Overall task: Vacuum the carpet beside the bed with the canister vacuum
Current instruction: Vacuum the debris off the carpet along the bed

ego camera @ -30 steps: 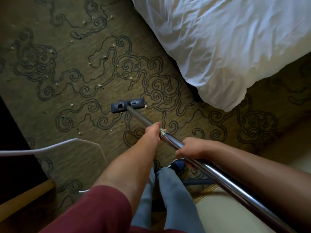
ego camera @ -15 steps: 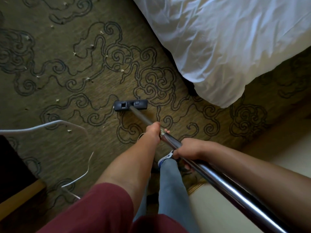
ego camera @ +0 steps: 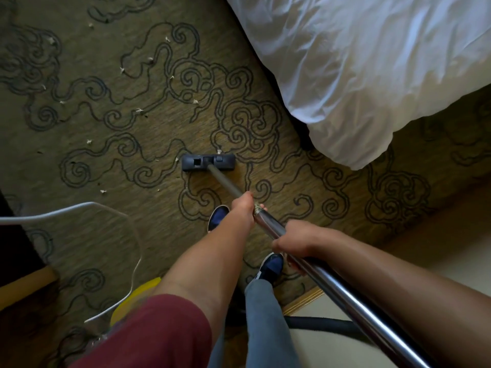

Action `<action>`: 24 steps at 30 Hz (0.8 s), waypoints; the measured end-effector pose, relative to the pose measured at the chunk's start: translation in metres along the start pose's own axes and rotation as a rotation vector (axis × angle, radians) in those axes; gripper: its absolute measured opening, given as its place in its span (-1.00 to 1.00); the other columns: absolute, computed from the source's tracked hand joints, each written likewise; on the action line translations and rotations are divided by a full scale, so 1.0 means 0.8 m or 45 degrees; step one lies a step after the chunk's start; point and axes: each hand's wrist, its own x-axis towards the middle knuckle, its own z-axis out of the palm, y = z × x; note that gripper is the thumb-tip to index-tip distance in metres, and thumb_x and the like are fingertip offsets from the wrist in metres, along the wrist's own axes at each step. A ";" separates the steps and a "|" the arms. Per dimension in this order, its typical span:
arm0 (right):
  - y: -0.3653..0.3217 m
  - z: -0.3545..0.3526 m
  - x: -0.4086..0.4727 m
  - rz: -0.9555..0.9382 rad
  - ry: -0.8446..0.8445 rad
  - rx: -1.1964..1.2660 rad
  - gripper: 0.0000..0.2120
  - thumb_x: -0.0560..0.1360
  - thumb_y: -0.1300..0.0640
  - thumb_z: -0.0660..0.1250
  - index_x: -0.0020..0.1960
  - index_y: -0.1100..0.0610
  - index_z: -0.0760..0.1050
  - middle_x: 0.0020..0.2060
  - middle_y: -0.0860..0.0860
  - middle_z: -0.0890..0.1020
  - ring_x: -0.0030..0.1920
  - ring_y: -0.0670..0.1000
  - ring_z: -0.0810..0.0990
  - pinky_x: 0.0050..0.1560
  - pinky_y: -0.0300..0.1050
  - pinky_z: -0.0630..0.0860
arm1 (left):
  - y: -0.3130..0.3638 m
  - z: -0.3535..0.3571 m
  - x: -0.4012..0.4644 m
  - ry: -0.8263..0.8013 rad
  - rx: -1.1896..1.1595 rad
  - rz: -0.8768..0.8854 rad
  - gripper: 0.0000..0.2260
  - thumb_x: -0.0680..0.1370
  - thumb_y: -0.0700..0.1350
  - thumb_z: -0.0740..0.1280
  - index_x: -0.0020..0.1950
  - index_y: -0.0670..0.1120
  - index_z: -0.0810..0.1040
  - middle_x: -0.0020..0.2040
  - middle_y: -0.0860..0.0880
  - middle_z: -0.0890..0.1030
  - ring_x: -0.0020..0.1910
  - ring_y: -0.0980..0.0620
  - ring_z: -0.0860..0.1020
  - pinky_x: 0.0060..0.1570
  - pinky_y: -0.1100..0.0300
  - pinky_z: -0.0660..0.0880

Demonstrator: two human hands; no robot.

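Both hands gripped the wand (ego camera: 305,251): left hand (ego camera: 243,208) ahead to steer, right hand (ego camera: 295,241) behind to push. The head (ego camera: 208,162) sat flat on the carpet (ego camera: 106,160), crumbs (ego camera: 139,110) waiting at eleven o'clock.

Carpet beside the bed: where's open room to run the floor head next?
Open carpet left of the dark floor head, dotted with pale scraps. Tight on the right by the white duvet; near-left crowded by the white cord.
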 end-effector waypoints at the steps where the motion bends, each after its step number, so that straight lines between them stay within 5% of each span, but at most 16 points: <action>1: 0.009 0.004 0.005 -0.002 0.010 0.012 -0.65 0.50 0.10 0.34 0.16 0.30 0.38 -0.37 0.21 0.67 -0.49 0.11 0.65 -0.46 -0.06 0.61 | -0.009 0.002 0.003 0.001 -0.013 0.003 -0.66 0.65 -0.09 0.29 0.37 -0.23 0.44 -0.16 -0.16 0.56 -0.31 -0.06 0.57 -0.25 0.07 0.60; 10: 0.066 0.030 0.055 -0.041 0.151 -0.156 -0.77 0.44 0.07 0.42 -0.04 0.18 0.45 -0.33 0.09 0.64 -0.47 0.01 0.67 -0.49 -0.11 0.62 | -0.074 0.017 0.033 0.076 -0.242 0.016 -0.70 0.59 -0.09 0.41 0.24 -0.21 0.49 -0.21 -0.18 0.59 -0.40 -0.05 0.59 -0.49 0.19 0.56; 14: 0.070 0.029 0.058 -0.073 0.155 -0.202 -0.77 0.43 0.07 0.42 -0.01 0.15 0.46 -0.30 0.06 0.61 -0.47 -0.01 0.66 -0.48 -0.14 0.62 | -0.077 0.023 0.038 -0.046 -0.419 -0.025 -0.87 0.60 -0.15 0.37 -0.01 -0.19 0.47 -0.37 -0.08 0.48 -0.48 0.01 0.48 -0.52 0.22 0.48; 18: 0.051 0.015 0.058 -0.114 0.201 -0.245 -0.74 0.41 0.05 0.39 0.03 0.16 0.53 -0.35 0.04 0.58 -0.46 -0.02 0.63 -0.40 -0.16 0.60 | -0.051 0.027 0.043 -0.058 -0.346 0.043 -0.79 0.62 -0.20 0.28 -0.22 -0.14 0.38 -0.42 -0.05 0.39 -0.55 0.04 0.39 -0.58 0.26 0.39; 21: 0.001 0.005 0.076 -0.183 0.221 -0.075 -0.72 0.40 0.02 0.40 0.00 0.20 0.52 -0.42 0.02 0.58 -0.51 -0.05 0.56 -0.50 -0.28 0.46 | 0.016 0.011 0.065 -0.037 -0.256 0.115 -0.84 0.63 -0.21 0.27 -0.14 -0.17 0.38 -0.39 -0.09 0.38 -0.53 0.02 0.40 -0.59 0.26 0.39; 24: -0.053 -0.013 0.090 -0.170 0.066 0.246 -0.69 0.45 0.10 0.42 0.03 0.28 0.42 -0.40 0.15 0.64 -0.52 0.07 0.63 -0.53 -0.12 0.55 | 0.079 -0.006 0.084 0.001 -0.214 0.160 -0.91 0.63 -0.20 0.28 0.03 -0.20 0.42 -0.39 -0.10 0.42 -0.56 0.01 0.45 -0.57 0.25 0.44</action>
